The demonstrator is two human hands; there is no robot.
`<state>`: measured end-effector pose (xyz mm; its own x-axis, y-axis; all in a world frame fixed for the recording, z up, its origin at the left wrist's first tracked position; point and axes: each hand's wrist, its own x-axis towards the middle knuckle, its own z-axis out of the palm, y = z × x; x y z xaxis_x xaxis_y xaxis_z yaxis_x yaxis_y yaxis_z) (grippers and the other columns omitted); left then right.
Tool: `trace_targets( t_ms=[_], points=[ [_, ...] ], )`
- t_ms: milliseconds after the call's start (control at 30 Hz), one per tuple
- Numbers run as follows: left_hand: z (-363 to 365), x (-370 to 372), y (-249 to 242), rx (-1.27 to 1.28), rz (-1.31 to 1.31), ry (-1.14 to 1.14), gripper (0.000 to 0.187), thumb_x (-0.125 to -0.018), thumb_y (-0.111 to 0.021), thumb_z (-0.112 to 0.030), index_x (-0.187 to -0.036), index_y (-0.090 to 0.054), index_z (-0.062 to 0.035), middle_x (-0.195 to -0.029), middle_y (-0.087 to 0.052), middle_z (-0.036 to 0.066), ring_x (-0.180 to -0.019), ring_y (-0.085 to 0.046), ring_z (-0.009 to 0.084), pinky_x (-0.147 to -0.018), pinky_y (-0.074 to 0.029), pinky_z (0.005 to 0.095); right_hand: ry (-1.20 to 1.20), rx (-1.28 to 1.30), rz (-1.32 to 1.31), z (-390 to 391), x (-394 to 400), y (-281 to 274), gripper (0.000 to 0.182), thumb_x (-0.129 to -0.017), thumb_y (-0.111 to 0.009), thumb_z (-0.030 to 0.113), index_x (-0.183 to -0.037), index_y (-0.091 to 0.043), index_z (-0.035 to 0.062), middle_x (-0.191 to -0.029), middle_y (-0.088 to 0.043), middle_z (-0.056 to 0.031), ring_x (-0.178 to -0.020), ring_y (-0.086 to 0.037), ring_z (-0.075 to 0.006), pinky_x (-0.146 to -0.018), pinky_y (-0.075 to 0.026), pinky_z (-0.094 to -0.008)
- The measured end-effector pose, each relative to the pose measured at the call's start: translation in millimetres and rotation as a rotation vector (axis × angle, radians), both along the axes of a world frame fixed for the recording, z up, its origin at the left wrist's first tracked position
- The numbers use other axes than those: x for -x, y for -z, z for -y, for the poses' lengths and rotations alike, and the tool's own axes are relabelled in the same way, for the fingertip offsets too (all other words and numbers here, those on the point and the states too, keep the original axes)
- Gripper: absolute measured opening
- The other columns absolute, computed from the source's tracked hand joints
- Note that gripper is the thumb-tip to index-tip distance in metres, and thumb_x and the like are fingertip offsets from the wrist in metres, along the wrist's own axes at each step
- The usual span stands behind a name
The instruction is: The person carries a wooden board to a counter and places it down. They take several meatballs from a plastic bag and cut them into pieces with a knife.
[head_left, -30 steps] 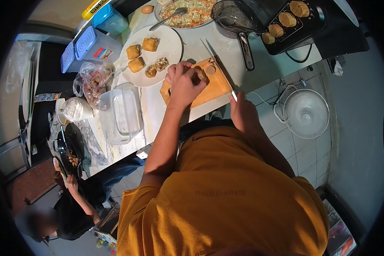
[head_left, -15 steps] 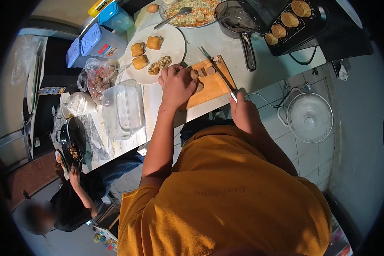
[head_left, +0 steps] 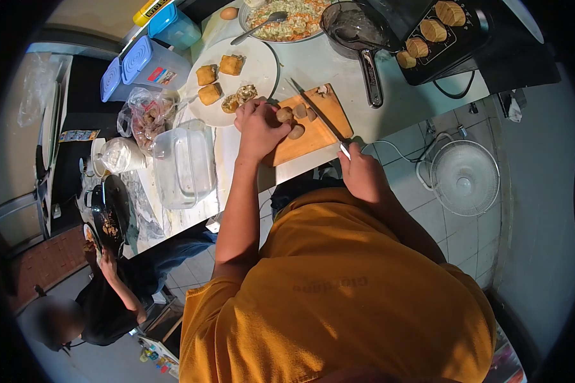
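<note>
My right hand (head_left: 364,171) is wrapped around the white handle of a kitchen knife (head_left: 317,110), whose dark blade lies slantwise over the wooden cutting board (head_left: 294,150). My left hand (head_left: 260,131) is on the board's left side, fingers curled against a brown meatball (head_left: 284,115). Its fingertips are partly hidden. Cut meatball pieces (head_left: 299,111) sit between that hand and the blade, and another rounded piece (head_left: 296,131) lies nearer me. A small pale scrap (head_left: 323,90) rests at the far corner. Behind my left hand, a white plate (head_left: 201,64) carries several fried tofu pieces (head_left: 231,64), some stuffed.
A bowl of chopped vegetables (head_left: 294,19), a saucepan (head_left: 358,29) and a black appliance (head_left: 444,41) stand behind the board. To the left are a clear plastic container (head_left: 184,169) and a bag (head_left: 150,121). A co-worker (head_left: 112,300) handles food near a pan (head_left: 112,214).
The knife has shifted left and slightly towards me, its blade now nearer the cut pieces. My left hand has drawn back a little to the left, and the pieces have moved apart.
</note>
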<state>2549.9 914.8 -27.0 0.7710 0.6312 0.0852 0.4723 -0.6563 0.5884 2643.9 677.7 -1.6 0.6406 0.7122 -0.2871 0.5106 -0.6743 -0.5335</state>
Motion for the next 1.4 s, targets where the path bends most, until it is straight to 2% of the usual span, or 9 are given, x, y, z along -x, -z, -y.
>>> trace_targets(
  t_ms=[267,333,467,667,767,900,967,1067,1400],
  points=[
    [-4,13,-21,0.035,0.038,-0.083,0.038,-0.064,-0.079,-0.028,-0.094,-0.068,-0.0064,-0.116,-0.058,0.012,-0.113,-0.046,0.0327,-0.101,-0.033,0.0425,-0.049,0.040,-0.043,3,3,-14,0.030,-0.099,-0.051,0.031,-0.097,-0.048,0.0008,-0.066,-0.063,-0.0245,-0.065,-0.065,-0.0452,-0.059,-0.052,-0.0539],
    [-1,7,-28,0.015,0.052,-0.107,0.038,-0.065,-0.080,-0.028,-0.095,-0.070,-0.0062,-0.115,-0.061,0.012,-0.114,-0.049,0.0331,-0.102,-0.036,0.0417,-0.044,0.054,-0.045,5,2,-14,0.030,-0.099,-0.050,0.031,-0.097,-0.048,0.0010,-0.066,-0.063,-0.0244,-0.065,-0.065,-0.0452,-0.059,-0.052,-0.0539],
    [6,-11,-22,0.009,0.077,-0.047,0.038,-0.065,-0.080,-0.029,-0.095,-0.070,-0.0065,-0.115,-0.060,0.011,-0.115,-0.048,0.0322,-0.102,-0.035,0.0414,0.046,0.008,0.017,16,-4,-5,0.032,-0.100,-0.049,0.033,-0.098,-0.046,0.0010,-0.067,-0.063,-0.0245,-0.066,-0.064,-0.0455,-0.059,-0.051,-0.0546],
    [28,-47,-13,-0.012,-0.035,0.077,0.040,-0.069,-0.079,-0.035,-0.096,-0.073,-0.0068,-0.119,-0.054,0.009,-0.116,-0.041,0.0306,-0.099,-0.031,0.0434,0.122,0.024,-0.002,18,-10,-11,0.031,-0.101,-0.049,0.033,-0.099,-0.045,0.0018,-0.069,-0.064,-0.0248,-0.068,-0.064,-0.0458,-0.060,-0.050,-0.0547],
    [32,-48,-1,-0.038,0.018,0.081,0.037,-0.068,-0.081,-0.034,-0.090,-0.072,-0.0053,-0.115,-0.055,0.011,-0.111,-0.042,0.0318,-0.094,-0.032,0.0427,0.099,-0.005,-0.037,18,-12,-15,0.030,-0.100,-0.049,0.032,-0.100,-0.046,0.0022,-0.070,-0.064,-0.0245,-0.069,-0.064,-0.0456,-0.062,-0.050,-0.0544],
    [32,-35,-2,-0.005,0.072,0.077,0.038,-0.070,-0.081,-0.035,-0.093,-0.073,-0.0061,-0.115,-0.055,0.011,-0.111,-0.042,0.0310,-0.094,-0.032,0.0423,0.063,-0.038,-0.073,15,-6,-16,0.029,-0.099,-0.052,0.031,-0.099,-0.046,0.0021,-0.070,-0.064,-0.0237,-0.069,-0.064,-0.0448,-0.061,-0.050,-0.0537],
    [30,-30,-3,-0.001,0.090,0.016,0.038,-0.073,-0.082,-0.036,-0.100,-0.074,-0.0103,-0.115,-0.057,0.010,-0.113,-0.044,0.0309,-0.099,-0.033,0.0421,0.056,-0.043,-0.064,12,-3,-18,0.029,-0.099,-0.052,0.030,-0.098,-0.046,0.0020,-0.070,-0.064,-0.0232,-0.069,-0.065,-0.0443,-0.061,-0.051,-0.0534],
    [29,-25,0,0.020,0.106,0.019,0.034,-0.073,-0.081,-0.033,-0.098,-0.074,-0.0108,-0.114,-0.056,0.010,-0.111,-0.043,0.0303,-0.095,-0.032,0.0418,0.047,-0.026,-0.042,9,-1,-16,0.029,-0.099,-0.053,0.030,-0.098,-0.047,0.0019,-0.070,-0.065,-0.0225,-0.068,-0.065,-0.0433,-0.061,-0.051,-0.0528],
    [29,-30,6,0.036,0.153,0.040,0.026,-0.076,-0.079,-0.027,-0.096,-0.076,-0.0107,-0.113,-0.057,0.009,-0.112,-0.042,0.0300,-0.096,-0.032,0.0413,0.051,0.065,-0.014,2,2,-18,0.027,-0.101,-0.049,0.028,-0.098,-0.046,0.0017,-0.070,-0.064,-0.0219,-0.069,-0.065,-0.0428,-0.061,-0.051,-0.0517]
  ],
)
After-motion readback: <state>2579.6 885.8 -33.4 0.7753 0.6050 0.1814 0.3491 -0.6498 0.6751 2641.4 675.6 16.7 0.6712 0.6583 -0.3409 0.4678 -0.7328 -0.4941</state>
